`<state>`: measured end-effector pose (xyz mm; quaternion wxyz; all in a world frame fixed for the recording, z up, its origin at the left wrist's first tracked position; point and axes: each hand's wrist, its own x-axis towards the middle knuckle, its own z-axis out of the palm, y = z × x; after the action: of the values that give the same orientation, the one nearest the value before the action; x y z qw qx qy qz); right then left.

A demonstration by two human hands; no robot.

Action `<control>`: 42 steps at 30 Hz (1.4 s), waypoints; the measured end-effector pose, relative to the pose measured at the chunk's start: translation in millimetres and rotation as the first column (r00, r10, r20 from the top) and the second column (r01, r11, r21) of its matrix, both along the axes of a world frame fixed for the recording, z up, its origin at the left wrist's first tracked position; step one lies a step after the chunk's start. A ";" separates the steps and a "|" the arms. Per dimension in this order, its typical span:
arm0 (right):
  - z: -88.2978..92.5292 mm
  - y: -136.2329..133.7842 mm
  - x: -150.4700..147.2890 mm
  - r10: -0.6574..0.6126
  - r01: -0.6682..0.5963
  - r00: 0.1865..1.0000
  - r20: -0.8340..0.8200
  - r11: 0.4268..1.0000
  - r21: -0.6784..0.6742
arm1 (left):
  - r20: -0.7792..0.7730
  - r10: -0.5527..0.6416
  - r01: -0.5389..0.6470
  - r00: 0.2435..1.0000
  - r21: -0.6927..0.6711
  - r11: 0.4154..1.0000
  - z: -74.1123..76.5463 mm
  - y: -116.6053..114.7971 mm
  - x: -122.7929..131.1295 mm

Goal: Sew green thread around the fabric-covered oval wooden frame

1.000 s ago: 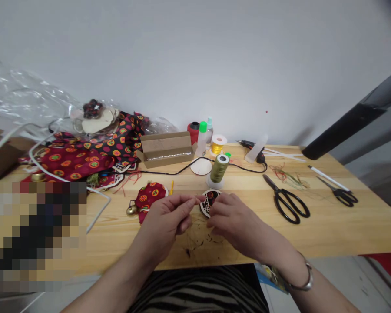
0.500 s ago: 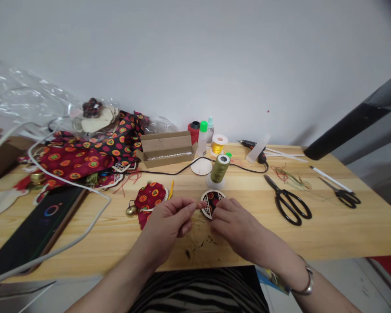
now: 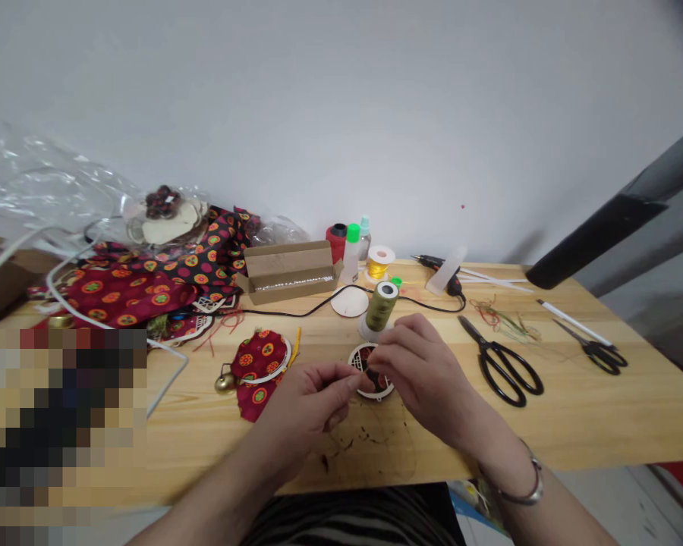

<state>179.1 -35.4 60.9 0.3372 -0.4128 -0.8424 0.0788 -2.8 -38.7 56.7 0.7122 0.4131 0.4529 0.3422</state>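
Head view: left hand (image 3: 324,396) pinched thumb to forefinger, right hand (image 3: 424,371) curled, closure unclear; can't tell what either grips. Round lattice piece (image 3: 380,384) lies on the bench (image 3: 461,432), just on the near side of the green spool (image 3: 382,309), by the fingertips. For such fine fingerwork: light pinch, steady wrists. Piece: white rim and lattice, dark patterned centre, partly covered.

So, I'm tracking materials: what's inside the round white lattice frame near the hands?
Dark red-patterned fabric shows inside the frame; the left hand and right hand hide parts, and its underside is unseen.
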 end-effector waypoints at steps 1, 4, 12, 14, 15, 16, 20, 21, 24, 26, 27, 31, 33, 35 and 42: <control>-2.1 -1.1 -2.0 -0.076 0.073 0.990 -0.122 0.997 -0.028 | 0.018 0.023 -0.023 1.000 0.001 1.000 -0.9 0.1 0.0; -9.4 -5.8 -9.9 -0.298 0.146 0.841 -0.451 0.929 -0.340 | 0.074 0.075 -0.075 0.994 0.006 0.997 -3.9 0.4 -1.4; -17.6 -9.0 -29.9 -0.644 -0.303 0.455 -0.615 0.537 -0.787 | 0.160 0.083 -0.081 0.984 -0.020 0.996 -5.0 -0.6 1.5; -16.6 -7.2 -31.3 -0.665 -0.331 0.424 -0.614 0.518 -0.789 | 0.163 0.082 -0.079 0.983 -0.025 0.997 -3.7 -1.1 3.4; -16.2 -6.4 -31.5 -0.665 -0.332 0.421 -0.617 0.520 -0.787 | 0.164 0.078 -0.075 0.983 -0.030 0.997 -3.0 -1.1 4.1; -15.7 -5.6 -31.5 -0.654 -0.330 0.424 -0.626 0.532 -0.780 | 0.166 0.073 -0.068 0.983 -0.033 0.997 -2.3 -1.1 4.5; -13.9 -5.1 -28.7 -0.556 -0.318 0.489 -0.672 0.604 -0.731 | 0.168 0.084 -0.077 0.982 -0.047 0.996 -1.7 0.1 4.2; -13.0 -5.5 -27.3 -0.530 -0.299 0.512 -0.676 0.628 -0.719 | 0.167 0.104 -0.097 0.980 -0.050 0.994 -2.3 0.6 3.7; -8.6 -7.5 -23.1 -0.418 -0.224 0.599 -0.683 0.731 -0.644 | 0.156 0.154 -0.148 0.976 -0.052 0.988 -4.5 1.5 2.4; -5.6 -8.5 -22.0 -0.344 -0.198 0.647 -0.680 0.786 -0.585 | 0.142 0.159 -0.153 0.977 -0.049 0.987 -5.2 1.4 2.3; -4.6 -8.7 -22.2 -0.326 -0.189 0.660 -0.677 0.800 -0.570 | 0.138 0.153 -0.148 0.978 -0.051 0.988 -5.0 1.3 2.6; -5.3 -6.8 -26.6 -0.350 -0.163 0.629 -0.694 0.813 -0.559 | 0.152 0.116 -0.109 0.982 -0.051 0.993 -3.1 -0.2 3.5; -7.5 -5.3 -28.7 -0.350 -0.163 0.604 -0.716 0.825 -0.541 | 0.155 0.100 -0.094 0.983 -0.042 0.995 -3.1 -0.8 3.0; -9.9 -4.1 -29.5 -0.349 -0.154 0.598 -0.722 0.833 -0.531 | 0.153 0.094 -0.090 0.984 -0.030 0.995 -3.9 -1.1 2.0; -15.1 -1.5 -27.8 -0.373 -0.100 0.612 -0.697 0.838 -0.537 | 0.129 0.079 -0.077 0.989 -0.016 0.997 -4.5 -0.3 1.5</control>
<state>151.2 -36.9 45.8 0.5465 -0.4783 -0.5200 0.4495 -1.4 -39.0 52.1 0.7284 0.3680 0.4235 0.3932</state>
